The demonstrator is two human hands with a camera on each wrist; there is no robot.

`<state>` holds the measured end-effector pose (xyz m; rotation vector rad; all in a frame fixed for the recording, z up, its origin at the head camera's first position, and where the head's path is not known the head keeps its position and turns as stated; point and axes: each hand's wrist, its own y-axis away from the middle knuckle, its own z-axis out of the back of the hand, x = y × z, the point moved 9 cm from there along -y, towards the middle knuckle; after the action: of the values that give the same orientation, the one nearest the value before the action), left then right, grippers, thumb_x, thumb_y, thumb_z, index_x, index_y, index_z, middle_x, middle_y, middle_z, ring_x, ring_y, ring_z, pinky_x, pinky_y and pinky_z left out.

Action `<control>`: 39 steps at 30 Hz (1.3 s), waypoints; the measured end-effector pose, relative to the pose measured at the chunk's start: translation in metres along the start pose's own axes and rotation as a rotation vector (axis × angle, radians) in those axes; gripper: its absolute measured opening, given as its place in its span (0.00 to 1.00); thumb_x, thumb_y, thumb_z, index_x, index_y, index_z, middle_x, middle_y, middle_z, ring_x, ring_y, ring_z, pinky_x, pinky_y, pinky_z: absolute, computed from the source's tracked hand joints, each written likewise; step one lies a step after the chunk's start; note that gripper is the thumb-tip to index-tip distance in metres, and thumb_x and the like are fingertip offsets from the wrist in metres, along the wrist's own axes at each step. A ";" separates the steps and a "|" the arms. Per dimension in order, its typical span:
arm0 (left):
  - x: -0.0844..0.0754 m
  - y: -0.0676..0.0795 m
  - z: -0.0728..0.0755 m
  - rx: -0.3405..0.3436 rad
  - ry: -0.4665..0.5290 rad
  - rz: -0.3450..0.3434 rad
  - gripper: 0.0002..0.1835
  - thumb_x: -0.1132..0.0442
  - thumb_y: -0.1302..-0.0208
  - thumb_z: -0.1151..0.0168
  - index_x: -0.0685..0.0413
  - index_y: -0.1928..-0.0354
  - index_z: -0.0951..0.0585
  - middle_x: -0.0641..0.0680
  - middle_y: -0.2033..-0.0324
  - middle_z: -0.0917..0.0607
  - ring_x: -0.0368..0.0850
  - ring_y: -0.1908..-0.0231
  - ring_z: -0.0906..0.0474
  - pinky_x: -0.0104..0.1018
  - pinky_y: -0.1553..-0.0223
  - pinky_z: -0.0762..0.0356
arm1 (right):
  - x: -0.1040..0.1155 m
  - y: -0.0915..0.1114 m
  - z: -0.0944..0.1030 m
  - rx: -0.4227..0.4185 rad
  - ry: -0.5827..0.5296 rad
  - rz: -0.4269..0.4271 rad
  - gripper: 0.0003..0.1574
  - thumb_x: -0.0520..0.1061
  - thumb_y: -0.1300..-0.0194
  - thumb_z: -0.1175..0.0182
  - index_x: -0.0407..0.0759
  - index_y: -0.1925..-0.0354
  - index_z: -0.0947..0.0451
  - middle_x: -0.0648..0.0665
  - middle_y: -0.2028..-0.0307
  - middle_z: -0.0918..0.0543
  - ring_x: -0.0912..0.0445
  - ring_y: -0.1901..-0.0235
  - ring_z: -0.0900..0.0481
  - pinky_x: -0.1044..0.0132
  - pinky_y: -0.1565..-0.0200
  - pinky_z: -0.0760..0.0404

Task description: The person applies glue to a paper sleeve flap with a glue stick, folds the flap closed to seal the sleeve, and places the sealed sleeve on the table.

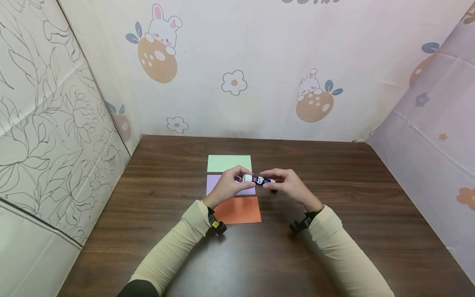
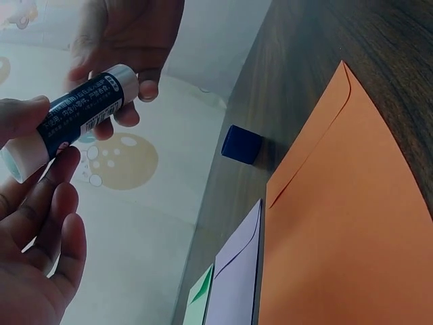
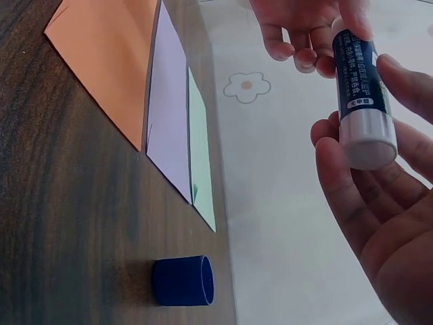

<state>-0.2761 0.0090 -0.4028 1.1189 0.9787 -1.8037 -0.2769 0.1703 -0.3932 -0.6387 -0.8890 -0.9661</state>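
A glue stick [image 1: 260, 180] with a dark blue label and white ends is held nearly level above the table, between both hands. My left hand [image 1: 227, 186] pinches its left end between thumb and fingers. At the other end, my right hand [image 1: 294, 186] grips the tube with thumb and fingertips. Below, a dark blue cap [image 2: 241, 144] rests on the table beside the envelopes. Three envelopes lie in a column: green [image 1: 229, 163] farthest, lilac [image 1: 212, 185] in the middle, partly hidden by the left hand, and orange [image 1: 239, 210] nearest.
The brown wooden table [image 1: 352, 214] runs back to a printed wall covering [image 1: 259, 99]. Similar sheeting closes off the left [image 1: 44, 123] and right [image 1: 438, 136] sides.
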 end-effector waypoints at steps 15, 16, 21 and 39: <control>-0.001 -0.008 -0.007 0.000 0.006 -0.002 0.14 0.58 0.42 0.30 0.54 0.55 0.19 0.55 0.66 0.23 0.45 0.64 0.27 0.33 0.59 0.26 | 0.007 -0.002 0.001 -0.003 0.126 -0.031 0.19 0.38 0.41 0.32 0.35 0.50 0.18 0.36 0.61 0.16 0.50 0.69 0.27 0.68 0.69 0.27; -0.001 -0.008 -0.008 0.001 0.008 -0.001 0.14 0.58 0.42 0.30 0.53 0.55 0.19 0.54 0.66 0.23 0.45 0.64 0.27 0.33 0.59 0.26 | 0.006 -0.002 0.001 -0.003 0.130 -0.034 0.18 0.38 0.41 0.32 0.35 0.50 0.17 0.36 0.62 0.15 0.50 0.69 0.27 0.67 0.69 0.27; 0.002 -0.006 -0.009 0.015 0.014 0.006 0.15 0.58 0.41 0.31 0.55 0.54 0.19 0.54 0.67 0.22 0.43 0.65 0.26 0.31 0.61 0.25 | -0.002 -0.001 0.000 -0.003 0.128 -0.041 0.19 0.41 0.42 0.30 0.39 0.51 0.16 0.40 0.63 0.14 0.52 0.69 0.27 0.68 0.68 0.27; 0.000 -0.012 -0.014 0.073 0.027 0.036 0.19 0.60 0.41 0.30 0.56 0.50 0.23 0.56 0.62 0.17 0.41 0.64 0.24 0.30 0.64 0.24 | -0.005 0.005 0.013 -0.067 0.119 -0.030 0.20 0.46 0.42 0.30 0.41 0.52 0.16 0.39 0.60 0.14 0.53 0.67 0.25 0.68 0.67 0.25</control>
<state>-0.2829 0.0263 -0.4052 1.2011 0.9088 -1.8122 -0.2788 0.1850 -0.3917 -0.6195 -0.7652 -1.0533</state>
